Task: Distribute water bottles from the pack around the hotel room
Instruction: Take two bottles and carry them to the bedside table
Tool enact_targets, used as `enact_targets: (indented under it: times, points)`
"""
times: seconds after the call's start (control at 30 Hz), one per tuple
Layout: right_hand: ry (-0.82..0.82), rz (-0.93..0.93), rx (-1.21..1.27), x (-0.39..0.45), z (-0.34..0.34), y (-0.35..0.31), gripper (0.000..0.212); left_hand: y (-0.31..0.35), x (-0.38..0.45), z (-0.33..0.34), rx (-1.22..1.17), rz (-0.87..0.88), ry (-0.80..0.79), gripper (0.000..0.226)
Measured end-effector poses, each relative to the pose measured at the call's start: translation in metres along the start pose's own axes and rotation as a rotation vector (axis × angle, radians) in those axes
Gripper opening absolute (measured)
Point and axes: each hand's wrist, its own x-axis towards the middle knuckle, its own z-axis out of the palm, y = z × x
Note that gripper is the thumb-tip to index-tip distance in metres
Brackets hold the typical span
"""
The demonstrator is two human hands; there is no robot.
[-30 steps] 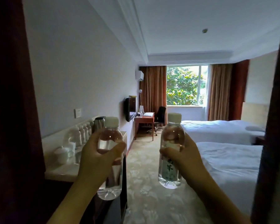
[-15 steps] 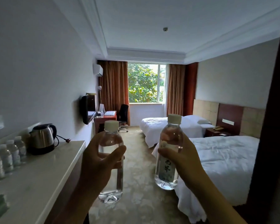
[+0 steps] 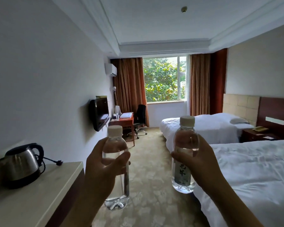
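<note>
Two clear plastic water bottles with white caps are held upright over the carpeted aisle — left hand (image 3: 103,163) wraps the left bottle (image 3: 116,167), right hand (image 3: 202,158) the labelled bottle (image 3: 184,154). Probably light, thin-walled — best gripped mid-body.

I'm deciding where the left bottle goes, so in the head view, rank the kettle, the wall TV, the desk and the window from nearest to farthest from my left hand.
From the left hand, which holds a bottle:
1. Kettle, on the counter at the left, just beside you.
2. TV, on the left wall farther down the room.
3. Desk, beyond the TV against the left wall.
4. Window, in the far end wall.
</note>
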Motion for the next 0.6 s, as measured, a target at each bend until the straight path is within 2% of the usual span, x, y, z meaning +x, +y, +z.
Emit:
enact_targets:
  times: [0.17, 0.37, 0.47, 0.6]
  points:
    - [-0.022, 0.021, 0.019, 0.090, 0.048, 0.054, 0.044, -0.064, 0.087, -0.005, 0.027, 0.007, 0.037, 0.060]
    - [-0.002, 0.003, -0.006, 0.183, 0.125, 0.121, 0.040, -0.154, 0.207, -0.018, -0.016, 0.020, 0.002, 0.039]
    - [0.011, 0.020, -0.022, 0.239, 0.159, 0.149, 0.036, -0.194, 0.278, -0.013, -0.107, 0.016, -0.011, 0.038]
    - [0.007, 0.032, -0.081, 0.313, 0.189, 0.178, 0.051, -0.239, 0.364, 0.005, -0.144, 0.018, -0.052, 0.038]
